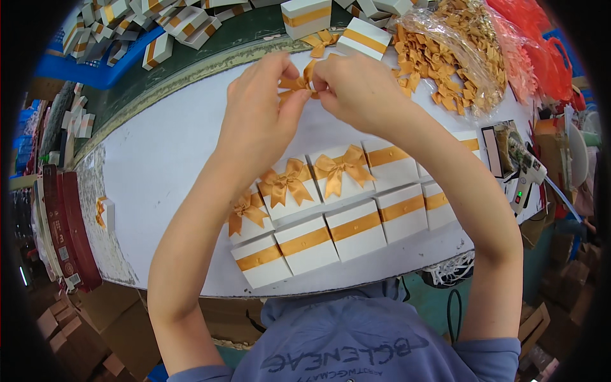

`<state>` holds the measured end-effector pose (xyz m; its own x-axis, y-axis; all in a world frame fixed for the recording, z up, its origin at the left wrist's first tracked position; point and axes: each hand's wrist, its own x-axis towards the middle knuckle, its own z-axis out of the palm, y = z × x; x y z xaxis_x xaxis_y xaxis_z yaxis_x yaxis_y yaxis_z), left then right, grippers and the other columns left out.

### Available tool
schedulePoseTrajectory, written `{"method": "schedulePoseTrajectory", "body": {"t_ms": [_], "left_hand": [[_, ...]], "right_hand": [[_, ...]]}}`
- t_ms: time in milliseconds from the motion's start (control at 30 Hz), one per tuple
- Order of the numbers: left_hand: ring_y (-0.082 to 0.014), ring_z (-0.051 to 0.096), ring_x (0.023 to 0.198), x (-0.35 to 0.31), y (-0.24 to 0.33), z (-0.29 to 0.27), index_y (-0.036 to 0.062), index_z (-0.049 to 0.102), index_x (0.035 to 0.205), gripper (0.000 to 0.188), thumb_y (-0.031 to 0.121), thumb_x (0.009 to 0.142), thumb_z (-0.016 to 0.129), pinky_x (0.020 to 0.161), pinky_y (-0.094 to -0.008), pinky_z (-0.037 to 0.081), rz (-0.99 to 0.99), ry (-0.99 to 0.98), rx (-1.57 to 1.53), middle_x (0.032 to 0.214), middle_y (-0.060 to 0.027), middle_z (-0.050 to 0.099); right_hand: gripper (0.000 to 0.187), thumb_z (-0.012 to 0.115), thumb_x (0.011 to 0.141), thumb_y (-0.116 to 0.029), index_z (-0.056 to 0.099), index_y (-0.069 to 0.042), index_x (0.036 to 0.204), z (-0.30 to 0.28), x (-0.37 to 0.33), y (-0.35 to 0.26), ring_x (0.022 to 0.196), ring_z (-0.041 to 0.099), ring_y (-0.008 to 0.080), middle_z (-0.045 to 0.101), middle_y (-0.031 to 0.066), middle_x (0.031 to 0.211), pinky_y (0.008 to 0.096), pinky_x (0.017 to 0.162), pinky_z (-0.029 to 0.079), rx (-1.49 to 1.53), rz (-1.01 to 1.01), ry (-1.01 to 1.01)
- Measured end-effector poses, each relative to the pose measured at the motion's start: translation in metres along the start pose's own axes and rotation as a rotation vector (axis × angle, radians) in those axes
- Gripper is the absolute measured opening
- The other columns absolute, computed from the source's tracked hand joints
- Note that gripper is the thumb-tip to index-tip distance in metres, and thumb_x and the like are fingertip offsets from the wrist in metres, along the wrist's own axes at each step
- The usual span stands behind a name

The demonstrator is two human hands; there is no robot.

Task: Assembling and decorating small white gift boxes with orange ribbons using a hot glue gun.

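Note:
My left hand [259, 105] and my right hand [363, 89] meet at the far side of the white table. Between their fingertips they pinch a gold ribbon bow [307, 77], partly hidden by the fingers. Another gold bow [320, 42] lies just beyond, beside a white box with a gold band [364, 38]. Nearer my body stand two rows of white gold-banded boxes. Three at the left of the far row carry bows, among them one box with a bow [344, 169]. The near row, including a banded box [355, 230], has bands only; small spots show on some bands.
Loose gold bows [439, 70] spill from a clear bag at the far right, near a red plastic bag [531, 38]. A white glue gun [529, 175] lies at the right edge. A blue crate [118, 73] of boxes stands far left; a small bowed box [105, 214] sits left.

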<state>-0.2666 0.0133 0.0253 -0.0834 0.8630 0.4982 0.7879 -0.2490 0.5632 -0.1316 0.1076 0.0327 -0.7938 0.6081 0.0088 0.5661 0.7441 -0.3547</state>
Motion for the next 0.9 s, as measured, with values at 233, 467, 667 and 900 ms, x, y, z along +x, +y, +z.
{"method": "schedulePoseTrajectory", "body": {"t_ms": [233,467,667,900], "left_hand": [[-0.0063,0.052,0.063,-0.001,0.039,0.027,0.0017,0.046,0.08,0.011,-0.001,0.082,0.057,0.055,-0.0202,0.042,-0.495,0.135,-0.759,0.073,-0.0014,0.054],[-0.0044,0.052,0.063,-0.026,0.076,0.054,-0.0006,0.055,0.09,0.007,-0.001,0.083,0.056,0.055,-0.0188,0.043,-0.556,0.031,-0.8,0.08,-0.0022,0.057],[-0.0084,0.056,0.071,-0.05,0.075,0.067,-0.0016,0.059,0.104,0.023,-0.003,0.082,0.056,0.062,-0.0204,0.047,-0.258,-0.228,-0.367,0.102,-0.0083,0.057],[-0.0168,0.06,0.068,-0.045,0.079,0.069,-0.0026,0.058,0.106,0.026,-0.003,0.08,0.057,0.061,-0.0245,0.048,-0.208,-0.347,-0.207,0.104,-0.013,0.057]], "right_hand": [[0.026,0.062,0.081,-0.018,0.051,0.001,0.093,-0.001,-0.064,0.008,0.065,0.06,0.0195,0.061,0.0103,0.076,0.0331,0.057,0.048,0.753,0.136,0.374],[0.023,0.06,0.085,-0.025,0.047,-0.006,0.091,-0.006,-0.097,0.017,0.05,0.044,0.0022,0.054,-0.0006,0.067,0.0152,0.043,0.033,1.426,0.409,0.225],[0.015,0.061,0.083,-0.015,0.052,-0.004,0.078,-0.002,-0.12,0.047,0.048,0.045,0.0018,0.053,-0.0019,0.055,0.0186,0.042,0.033,0.909,0.438,0.024],[0.016,0.064,0.077,-0.01,0.053,-0.001,0.071,0.011,-0.12,0.051,0.047,0.053,0.0182,0.055,0.01,0.054,0.0287,0.045,0.039,0.347,0.222,0.244]]}}
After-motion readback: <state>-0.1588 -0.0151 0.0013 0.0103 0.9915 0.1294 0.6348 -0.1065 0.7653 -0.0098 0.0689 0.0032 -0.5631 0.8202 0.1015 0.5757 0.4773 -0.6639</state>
